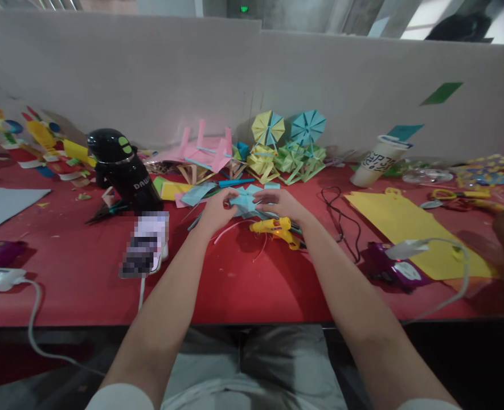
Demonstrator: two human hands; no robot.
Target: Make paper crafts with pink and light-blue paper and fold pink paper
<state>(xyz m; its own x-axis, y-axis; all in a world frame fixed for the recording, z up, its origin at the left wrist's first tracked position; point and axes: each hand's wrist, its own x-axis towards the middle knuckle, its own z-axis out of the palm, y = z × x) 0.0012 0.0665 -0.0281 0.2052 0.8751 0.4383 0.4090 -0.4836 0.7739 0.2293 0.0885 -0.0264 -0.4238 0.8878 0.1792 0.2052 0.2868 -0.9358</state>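
A light blue folded paper piece [246, 201] is held between both hands above the red table [252, 296]. My left hand [221, 208] has its fingers curled on the paper's left side. On the right side, my right hand [277, 204] grips the same paper with bent fingers. Just below my right hand lies a yellow glue gun [273, 226]. A blue pen [237, 183] and blue paper strips lie behind and beside the hands.
A black bottle [126, 171] and a phone [146, 245] stand on the left. Behind are pink [209, 152], yellow and green paper models [300, 162]. To the right are a cup [377, 162], a black cable [340, 213], yellow sheets [418, 233] and a purple power strip [394, 267].
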